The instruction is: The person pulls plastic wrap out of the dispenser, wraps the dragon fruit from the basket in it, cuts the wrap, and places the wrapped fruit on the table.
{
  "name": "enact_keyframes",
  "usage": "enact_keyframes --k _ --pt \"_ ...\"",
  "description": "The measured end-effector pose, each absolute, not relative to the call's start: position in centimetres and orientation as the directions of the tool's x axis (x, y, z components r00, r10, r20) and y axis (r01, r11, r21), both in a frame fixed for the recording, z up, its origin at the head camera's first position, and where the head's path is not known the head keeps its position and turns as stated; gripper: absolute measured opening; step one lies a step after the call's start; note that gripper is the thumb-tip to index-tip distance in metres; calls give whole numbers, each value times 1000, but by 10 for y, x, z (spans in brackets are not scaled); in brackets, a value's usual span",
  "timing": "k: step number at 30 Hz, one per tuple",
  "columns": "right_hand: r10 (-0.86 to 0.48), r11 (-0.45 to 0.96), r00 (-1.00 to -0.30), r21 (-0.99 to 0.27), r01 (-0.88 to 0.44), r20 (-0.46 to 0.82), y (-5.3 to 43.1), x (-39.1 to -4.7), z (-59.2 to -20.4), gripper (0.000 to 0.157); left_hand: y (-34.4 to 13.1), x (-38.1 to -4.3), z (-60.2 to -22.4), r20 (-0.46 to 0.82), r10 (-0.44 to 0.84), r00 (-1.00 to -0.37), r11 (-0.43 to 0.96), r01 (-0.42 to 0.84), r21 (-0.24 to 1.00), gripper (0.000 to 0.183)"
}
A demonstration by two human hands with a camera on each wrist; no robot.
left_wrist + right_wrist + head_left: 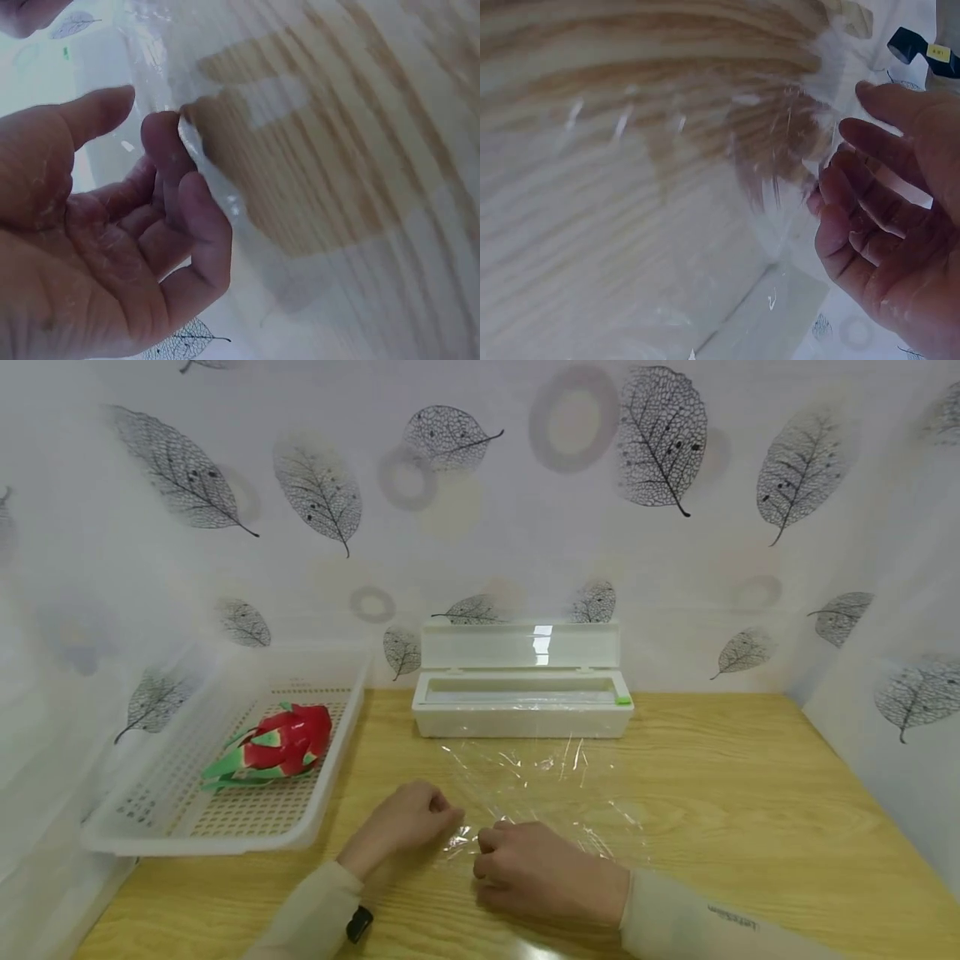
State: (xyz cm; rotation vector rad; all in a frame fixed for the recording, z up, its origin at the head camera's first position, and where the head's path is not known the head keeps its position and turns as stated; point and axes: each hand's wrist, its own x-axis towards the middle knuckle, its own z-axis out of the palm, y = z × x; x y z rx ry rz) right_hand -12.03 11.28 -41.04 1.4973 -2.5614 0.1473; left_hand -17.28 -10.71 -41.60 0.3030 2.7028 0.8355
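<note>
Clear cling film [547, 768] runs from an open white dispenser box [521, 714] toward my hands, with bright creases across it. My left hand [408, 818] is at the film's near left part. Its thumb and index fingertip are apart in the left wrist view, and the loosely bent fingers [206, 225] touch or lie close to the film's edge. To its right, my right hand [543, 870] is low over the film's near part. In the right wrist view its fingers [840, 240] are loosely bent beside the film, thumb and index apart.
A white perforated basket [202, 843] stands at the left, with a red and green dragon fruit [292, 739] in it. The box's lid [517, 647] is raised toward the leaf-patterned curtain [480, 543]. Everything rests on a wood-grain table [735, 777].
</note>
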Motion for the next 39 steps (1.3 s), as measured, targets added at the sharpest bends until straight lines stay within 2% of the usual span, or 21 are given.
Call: enact_keyframes --k 5,12,19,26,31,34,39 --pt "-837 524 -516 -9 -852 182 106 -120 -415 19 -99 -178 -418 -180 256 -950 826 118 550 22" --pt "-803 580 -584 -67 -812 121 101 -120 -420 22 -96 -182 -420 -201 258 -945 823 107 558 11" --pt "-789 592 -595 -68 -803 156 100 -119 -419 28 -104 -182 -417 -226 303 -926 769 97 632 14" --pt "-802 583 -577 -9 -813 153 94 -116 -420 22 -106 -181 -408 -250 323 -913 751 86 655 21" --pt "-792 601 -598 -16 -799 122 92 -114 -424 18 -108 -180 -409 -248 321 -914 750 85 657 23" --pt "-802 582 -581 -36 -812 135 93 -111 -425 17 -109 -177 -404 -254 297 -920 760 66 647 21" --pt "-850 493 -482 -4 -870 214 93 -104 -427 19 -115 -173 -402 -269 271 -924 783 50 620 24"
